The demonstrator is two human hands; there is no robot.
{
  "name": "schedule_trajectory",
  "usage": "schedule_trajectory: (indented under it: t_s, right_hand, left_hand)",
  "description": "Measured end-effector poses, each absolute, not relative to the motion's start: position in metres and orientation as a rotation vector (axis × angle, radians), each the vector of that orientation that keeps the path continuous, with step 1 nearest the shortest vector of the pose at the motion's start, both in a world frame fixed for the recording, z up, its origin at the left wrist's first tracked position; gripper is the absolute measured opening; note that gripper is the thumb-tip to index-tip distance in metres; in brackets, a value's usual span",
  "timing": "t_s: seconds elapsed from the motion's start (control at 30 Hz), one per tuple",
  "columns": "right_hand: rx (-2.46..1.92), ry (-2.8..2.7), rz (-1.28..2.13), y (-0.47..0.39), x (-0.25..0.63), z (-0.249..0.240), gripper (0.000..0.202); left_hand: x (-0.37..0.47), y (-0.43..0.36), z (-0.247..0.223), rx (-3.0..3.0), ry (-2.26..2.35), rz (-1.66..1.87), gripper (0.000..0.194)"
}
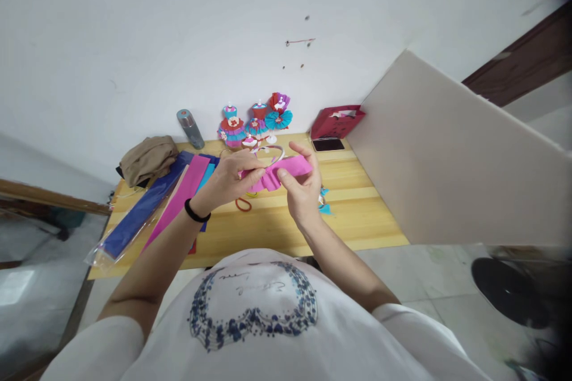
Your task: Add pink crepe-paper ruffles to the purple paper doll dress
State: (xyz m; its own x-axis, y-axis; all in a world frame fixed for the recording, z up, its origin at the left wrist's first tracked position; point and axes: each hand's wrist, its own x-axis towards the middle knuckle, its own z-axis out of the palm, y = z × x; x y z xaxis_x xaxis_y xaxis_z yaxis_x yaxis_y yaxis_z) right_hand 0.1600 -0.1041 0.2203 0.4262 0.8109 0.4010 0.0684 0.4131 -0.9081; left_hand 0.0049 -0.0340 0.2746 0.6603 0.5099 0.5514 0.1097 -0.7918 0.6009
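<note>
A strip of pink crepe paper (271,180), bunched into pleats near its middle, is held up over the wooden table. My left hand (233,175), with a black band at the wrist, pinches its left part between thumb and fingers. On the other side my right hand (304,189) grips the strip, thumb on the front and fingers behind. Just above the paper a pale ring (280,158) shows between the hands; whether it touches them I cannot tell. An orange-red loop (243,205) lies on the table below my left hand.
Several small paper-dressed figures (258,120) stand by the wall. Left are a bottle (190,129), a brown cloth (149,161), a bagged blue roll (143,214) and pink paper (181,196). Right are a red gift bag (336,122), a phone (328,144) and an upright panel (447,155).
</note>
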Motion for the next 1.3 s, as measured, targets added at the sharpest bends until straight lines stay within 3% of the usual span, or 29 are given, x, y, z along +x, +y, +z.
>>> schedule_trajectory:
  t_s: [0.37, 0.6, 0.83, 1.0, 1.3]
  right_hand:
    - [-1.045, -0.943, 0.765, -0.103, 0.156, 0.224, 0.067]
    - [-0.893, -0.957, 0.885, -0.105, 0.152, 0.224, 0.050]
    - [-0.923, -0.863, 0.928, -0.110, 0.151, 0.223, 0.050]
    - [-0.895, -0.817, 1.059, -0.113, 0.155, 0.226, 0.038]
    - [-1.063, -0.758, 0.815, -0.093, 0.158, 0.223, 0.030]
  left_hand:
    - [0.009, -0.037, 0.271, 2.204, 0.636, 0.908, 0.023]
    - [0.006, -0.035, 0.282, 2.101, 0.723, 0.871, 0.031]
    - [0.005, -0.033, 0.276, 2.104, 0.688, 0.916, 0.027]
    - [0.004, -0.030, 0.269, 2.200, 0.673, 0.940, 0.026]
    - [0.004, -0.032, 0.266, 2.170, 0.599, 0.813, 0.025]
